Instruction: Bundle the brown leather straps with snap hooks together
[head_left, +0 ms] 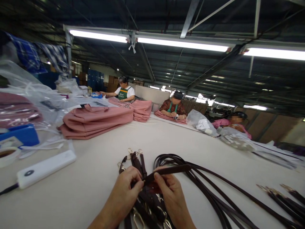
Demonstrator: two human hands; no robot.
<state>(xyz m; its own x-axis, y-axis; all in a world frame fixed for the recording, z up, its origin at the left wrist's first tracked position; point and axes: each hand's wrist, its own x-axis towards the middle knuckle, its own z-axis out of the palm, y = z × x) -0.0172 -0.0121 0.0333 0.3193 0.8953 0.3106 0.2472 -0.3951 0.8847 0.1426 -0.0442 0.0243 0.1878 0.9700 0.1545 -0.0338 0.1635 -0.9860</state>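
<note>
Both my hands hold one dark brown strap (175, 169) above the table. My left hand (126, 187) pinches it near a small metal part that my fingers mostly hide. With thumb on top, my right hand (170, 190) grips the strap further along, and its free end points right. Beneath my hands lies a pile of brown straps with metal clips (138, 219), partly covered by my wrists. More clips (130, 150) show just beyond my left hand. To the right, long dark straps (209, 197) lie in loose loops.
Folded pink bags (97, 122) stand at the back left. A white power strip (46, 170), tape roll (8, 156) and blue dispenser (21, 135) sit left. More clipped straps (281, 200) lie at far right. Several people work across the table (114, 140); plastic bags (201, 122) rest near them.
</note>
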